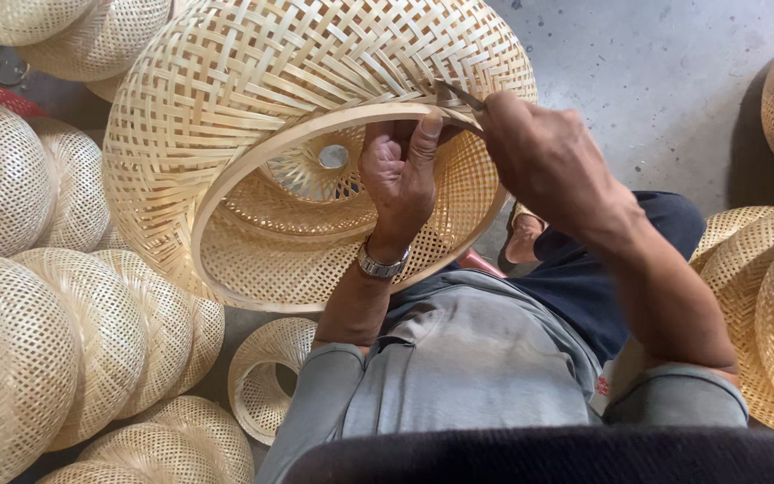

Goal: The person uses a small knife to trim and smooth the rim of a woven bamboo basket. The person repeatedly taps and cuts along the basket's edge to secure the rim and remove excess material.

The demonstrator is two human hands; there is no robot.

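both hands [398, 175] [544, 157] on woven shade's rim [253, 166]

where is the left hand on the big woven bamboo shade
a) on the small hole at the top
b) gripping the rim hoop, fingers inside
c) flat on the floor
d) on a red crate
b: the left hand curls over the rim hoop of the woven shade, fingers inside.
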